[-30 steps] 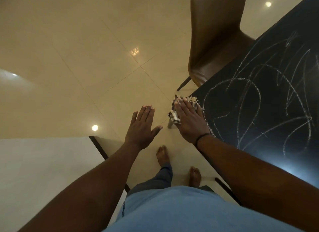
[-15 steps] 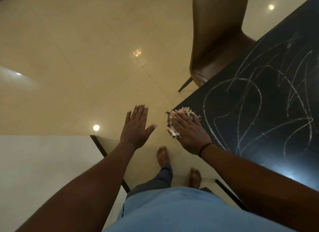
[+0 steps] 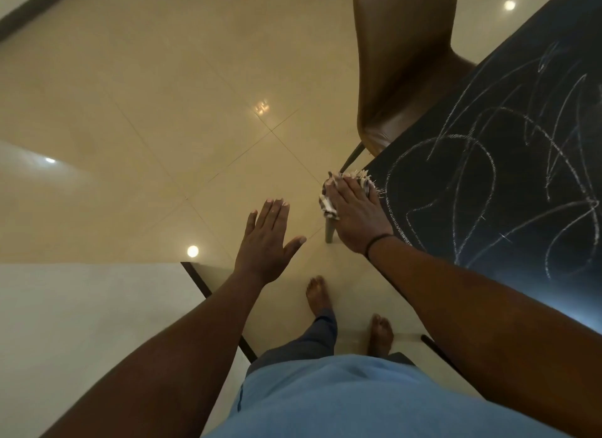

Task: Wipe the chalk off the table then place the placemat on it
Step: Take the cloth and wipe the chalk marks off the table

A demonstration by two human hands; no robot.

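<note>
The black table point(image 3: 527, 242) fills the right side, and white chalk scribbles point(image 3: 488, 163) cover its top. At the table's near-left corner lies a crumpled striped cloth point(image 3: 327, 204) with a frayed edge. My right hand point(image 3: 356, 216) presses flat on it with straight fingers, and part of the cloth hangs over the corner. My left hand point(image 3: 265, 242) hovers over the floor to the left of the table, fingers straight and together, holding nothing.
A brown leather chair point(image 3: 400, 62) is tucked against the table's far-left side. A table leg point(image 3: 329, 232) stands under the corner. A white surface with a dark edge point(image 3: 81, 323) lies at lower left. My bare feet point(image 3: 319, 294) stand on glossy beige tiles.
My right hand slid the cloth a little toward me along the table edge, then back out to the corner. My left hand stayed spread in the air.
</note>
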